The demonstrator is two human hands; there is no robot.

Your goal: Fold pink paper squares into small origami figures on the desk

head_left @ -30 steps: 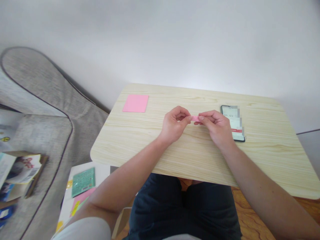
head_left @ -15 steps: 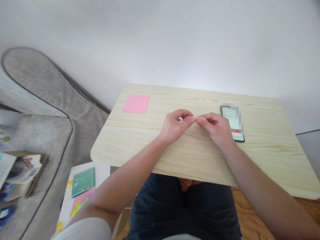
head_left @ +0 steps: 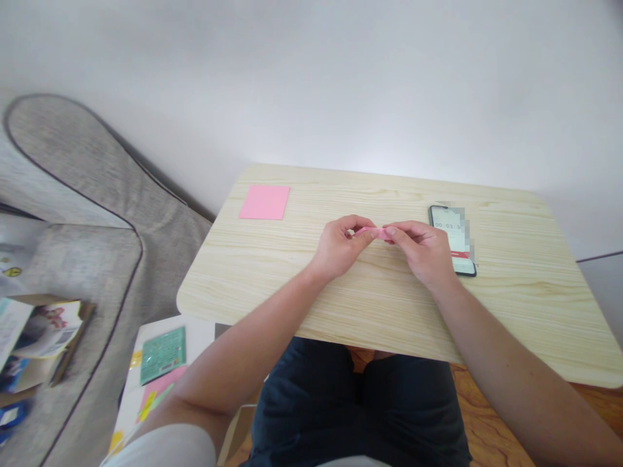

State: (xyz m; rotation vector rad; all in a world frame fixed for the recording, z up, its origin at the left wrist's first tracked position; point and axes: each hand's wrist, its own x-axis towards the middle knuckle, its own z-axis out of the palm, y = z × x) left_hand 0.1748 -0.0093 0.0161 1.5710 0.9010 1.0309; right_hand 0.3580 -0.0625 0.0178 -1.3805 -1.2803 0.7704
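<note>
One small folded pink paper strip (head_left: 374, 231), mostly hidden by fingertips, is pinched in the grips of left hand (head_left: 337, 250) and right hand (head_left: 422, 254) over the centre of the pale wooden tabletop (head_left: 311, 305); the right hand partly covers a black smartphone (head_left: 458, 245), whose screen is blurred.

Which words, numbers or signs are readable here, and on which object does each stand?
"00:03:" on the screen of the black smartphone on the light wooden table; later digits are pixelated.
Green printed card below the table: too small to read.
Open picture booklet at far left: too blurred.
Flat pink paper square and the pink folded paper strip pinched by left hand and right hand: no text.
</note>
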